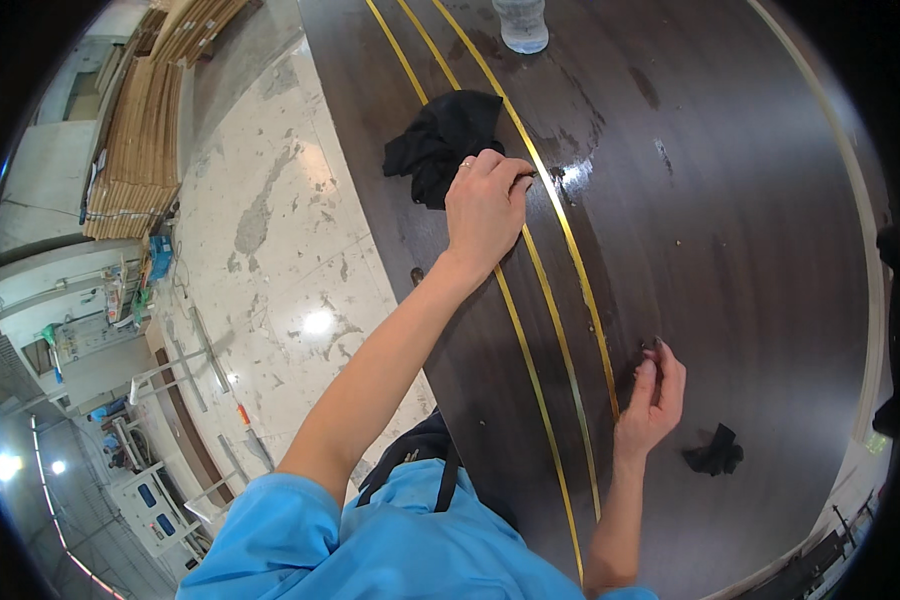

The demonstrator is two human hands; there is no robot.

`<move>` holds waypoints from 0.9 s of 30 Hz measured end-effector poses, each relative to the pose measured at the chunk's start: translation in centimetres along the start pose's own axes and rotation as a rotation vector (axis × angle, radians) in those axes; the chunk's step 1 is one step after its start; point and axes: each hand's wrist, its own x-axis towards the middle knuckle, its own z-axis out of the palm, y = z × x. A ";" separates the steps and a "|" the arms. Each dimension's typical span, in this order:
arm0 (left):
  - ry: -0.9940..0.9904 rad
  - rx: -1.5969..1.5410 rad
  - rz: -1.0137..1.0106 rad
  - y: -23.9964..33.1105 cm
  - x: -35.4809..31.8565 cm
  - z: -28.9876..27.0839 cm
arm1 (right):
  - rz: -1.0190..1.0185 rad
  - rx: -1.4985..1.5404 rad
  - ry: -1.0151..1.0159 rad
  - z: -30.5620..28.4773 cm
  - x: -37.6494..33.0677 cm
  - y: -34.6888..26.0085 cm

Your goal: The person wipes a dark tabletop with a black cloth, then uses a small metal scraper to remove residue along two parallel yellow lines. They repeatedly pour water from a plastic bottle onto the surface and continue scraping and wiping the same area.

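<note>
Blue sleeves: near edge, the person's own top (390, 540), with a dark strap (448, 478) across it; both bare forearms reach out from here over the panel.
Panel: dark wood-grain slab (730, 250), glossy, lying flat and filling the right of the view, so both hands can work on its face from above.
Brass strips: 3 thin gold lines (560, 330) inlaid near the panel's left edge, running near to far; both hands sit on or just beside them.
Small rag: crumpled black scrap (715, 452) lying on the panel just right of the right wrist, loose, within easy reach.
Right hand: right hand (652, 395) near, fingers curled with the tips pressed to the panel just right of the strips; it seems to pinch something tiny and dark, but the view is too coarse to be sure.
Left hand: left hand (485, 205) farther off, ring on 1 finger, knuckles bent, fingertips bearing on the strips; nothing clearly grasped.
Black cloth: larger crumpled cloth (440, 145) touching the left hand's far side, parked there.
Bottle: clear plastic bottle (522, 25) upright at the far end, well clear of the hands.
Floor: pale speckled floor (280, 250) left of the panel, with stacked boards (135, 150) far left.
</note>
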 end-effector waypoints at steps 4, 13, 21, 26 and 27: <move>0.034 -0.034 -0.038 -0.5 0.1 0.5 | -0.014 -0.020 0.069 -1.5 -0.6 1.7; 0.010 0.019 0.000 -0.9 0.5 0.6 | -0.021 0.009 0.113 -1.1 -0.6 3.2; -0.006 0.019 0.043 -0.8 0.5 0.4 | -0.042 -0.071 0.105 -1.0 -0.6 3.4; -0.030 0.005 0.046 -0.6 0.5 0.3 | -0.068 -0.085 0.101 -1.0 -0.6 3.4; -0.028 0.000 0.050 -0.6 0.5 0.2 | -0.063 -0.079 0.098 -1.0 -0.6 3.3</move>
